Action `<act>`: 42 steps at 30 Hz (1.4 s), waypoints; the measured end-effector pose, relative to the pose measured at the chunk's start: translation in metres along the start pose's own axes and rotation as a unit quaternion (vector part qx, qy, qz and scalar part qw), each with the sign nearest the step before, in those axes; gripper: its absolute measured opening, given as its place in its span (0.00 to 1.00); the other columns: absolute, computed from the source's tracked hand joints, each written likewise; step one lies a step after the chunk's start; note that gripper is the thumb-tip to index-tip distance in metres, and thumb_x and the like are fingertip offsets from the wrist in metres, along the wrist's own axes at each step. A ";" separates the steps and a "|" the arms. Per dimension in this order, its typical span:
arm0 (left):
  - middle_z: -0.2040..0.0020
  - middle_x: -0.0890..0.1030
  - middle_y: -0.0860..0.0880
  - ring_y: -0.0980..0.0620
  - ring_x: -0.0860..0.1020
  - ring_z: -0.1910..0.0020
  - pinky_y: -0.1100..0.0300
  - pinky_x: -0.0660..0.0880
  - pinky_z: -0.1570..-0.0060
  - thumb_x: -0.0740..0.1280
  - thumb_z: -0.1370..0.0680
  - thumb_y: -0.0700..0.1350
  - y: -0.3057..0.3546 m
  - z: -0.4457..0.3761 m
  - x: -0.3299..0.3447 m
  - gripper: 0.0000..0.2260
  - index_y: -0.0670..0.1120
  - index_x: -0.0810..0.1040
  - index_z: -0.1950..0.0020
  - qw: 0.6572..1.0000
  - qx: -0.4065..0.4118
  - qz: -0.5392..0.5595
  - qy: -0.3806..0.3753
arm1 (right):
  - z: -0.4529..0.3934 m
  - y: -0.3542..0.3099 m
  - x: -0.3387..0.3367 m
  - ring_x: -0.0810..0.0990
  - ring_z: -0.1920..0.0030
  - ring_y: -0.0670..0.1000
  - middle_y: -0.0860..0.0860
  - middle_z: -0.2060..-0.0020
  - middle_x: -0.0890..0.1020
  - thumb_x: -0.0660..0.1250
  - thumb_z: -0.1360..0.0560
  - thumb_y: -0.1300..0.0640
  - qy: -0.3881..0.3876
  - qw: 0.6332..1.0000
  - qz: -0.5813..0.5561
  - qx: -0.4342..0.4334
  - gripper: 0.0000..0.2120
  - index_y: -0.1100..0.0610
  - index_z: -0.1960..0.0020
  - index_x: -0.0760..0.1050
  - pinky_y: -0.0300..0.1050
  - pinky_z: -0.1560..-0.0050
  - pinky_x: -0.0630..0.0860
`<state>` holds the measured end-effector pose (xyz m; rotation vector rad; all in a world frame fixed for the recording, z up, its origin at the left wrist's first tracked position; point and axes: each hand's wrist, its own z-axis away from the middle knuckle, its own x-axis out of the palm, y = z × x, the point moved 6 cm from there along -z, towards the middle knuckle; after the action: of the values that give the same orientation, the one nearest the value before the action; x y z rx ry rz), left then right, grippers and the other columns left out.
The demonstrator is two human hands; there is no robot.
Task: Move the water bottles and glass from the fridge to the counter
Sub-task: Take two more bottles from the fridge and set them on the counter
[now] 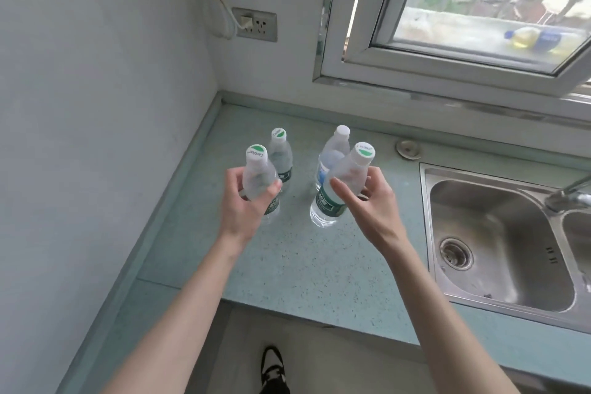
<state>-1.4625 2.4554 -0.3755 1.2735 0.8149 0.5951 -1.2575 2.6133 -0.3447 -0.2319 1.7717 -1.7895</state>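
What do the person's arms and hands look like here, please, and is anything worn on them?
Both arms are bare from the lower edge of the picture to the wrists: no sleeves show. The left hand and the right hand carry no gloves, and no rings, watch or bracelet can be seen. The fingers are slim, with short nails and no visible polish.

One head camera is looking forward and steeply down at the counter [287,265] — close, within reach of both forearms. It is facing the wall corner; the window [447,25] is lying upper right, the sink [499,233] at right.
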 end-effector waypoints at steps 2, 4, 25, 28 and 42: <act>0.38 0.80 0.49 0.51 0.79 0.40 0.53 0.79 0.44 0.79 0.31 0.61 -0.009 -0.004 0.004 0.27 0.51 0.74 0.39 0.999 -0.008 -0.042 0.001 | -0.004 0.010 0.003 0.86 0.38 0.48 0.47 0.40 0.86 0.81 0.25 0.44 -0.023 1.000 -0.009 0.020 0.26 0.48 0.33 0.76 0.55 0.33 0.83; 0.37 0.76 0.48 0.49 0.77 0.39 0.53 0.77 0.42 0.79 0.32 0.62 -0.015 -0.007 0.007 0.27 0.53 0.76 0.40 0.997 -0.012 -0.077 0.003 | -0.009 0.020 0.006 0.86 0.36 0.49 0.48 0.38 0.86 0.82 0.26 0.45 -0.043 0.999 -0.001 0.033 0.29 0.48 0.30 0.74 0.56 0.33 0.83; 0.35 0.76 0.46 0.52 0.76 0.42 0.65 0.69 0.50 0.80 0.26 0.53 -0.061 -0.019 0.035 0.24 0.48 0.78 0.34 0.980 -0.066 -0.176 -0.061 | -0.022 0.067 0.023 0.86 0.45 0.48 0.51 0.42 0.86 0.80 0.25 0.49 -0.050 0.989 0.115 0.073 0.24 0.51 0.33 0.76 0.52 0.42 0.84; 0.35 0.75 0.46 0.51 0.76 0.40 0.62 0.68 0.44 0.80 0.25 0.54 -0.059 -0.018 0.035 0.24 0.48 0.78 0.33 0.980 -0.067 -0.178 -0.065 | -0.023 0.068 0.024 0.85 0.45 0.47 0.51 0.42 0.86 0.80 0.24 0.50 -0.046 0.990 0.113 0.072 0.23 0.52 0.33 0.76 0.50 0.43 0.84; 0.21 0.68 0.55 0.54 0.68 0.22 0.51 0.63 0.25 0.69 0.31 0.75 -0.021 0.001 0.021 0.45 0.59 0.63 0.18 0.994 0.002 -0.059 -0.091 | -0.001 0.024 0.014 0.66 0.22 0.42 0.46 0.17 0.68 0.81 0.24 0.45 -0.056 0.997 0.055 0.006 0.46 0.45 0.14 0.58 0.46 0.23 0.63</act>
<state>-1.4502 2.4669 -0.3997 1.2539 0.7328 0.3773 -1.2622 2.6080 -0.3722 -0.2205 1.6631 -1.6751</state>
